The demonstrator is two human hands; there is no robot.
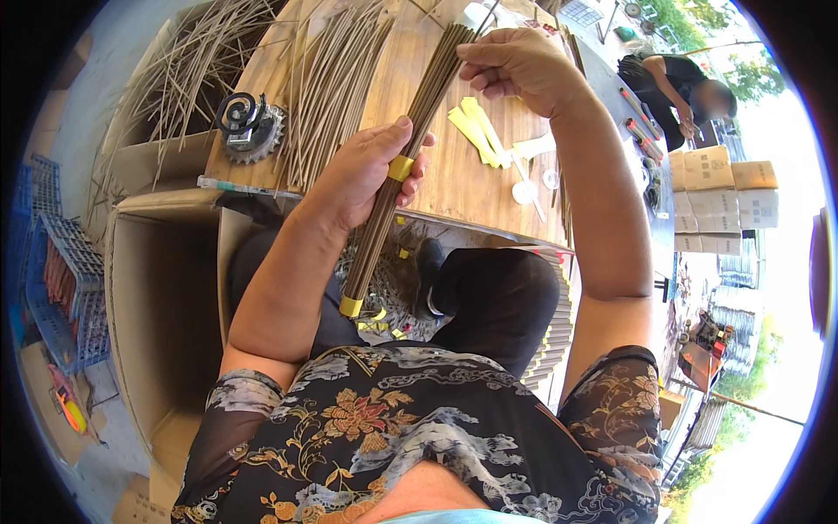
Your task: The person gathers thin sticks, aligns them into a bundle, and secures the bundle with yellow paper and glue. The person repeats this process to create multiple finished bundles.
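Observation:
A bundle of thin brown sticks (377, 231), which look like incense sticks, slants across the middle. One yellow band (400, 168) wraps it midway and another yellow band (350, 306) circles its lower end. My left hand (371, 166) is closed around the bundle at the middle band. At the upper end, my right hand (511, 70) pinches thumb and forefinger at a single thin stick (489, 17) beside the bundle's tip; its other fingers curl loosely. Yellow paper strips (476, 131) lie on the wooden table (419, 105) below that hand.
Loose sticks (336, 87) spread over the table's left side, beside a toothed metal wheel (251, 135). More sticks (196, 65) fill a box at far left. An open cardboard box (166, 288) stands by my left arm. Across the table, a person (672, 92) works near stacked cartons (720, 196).

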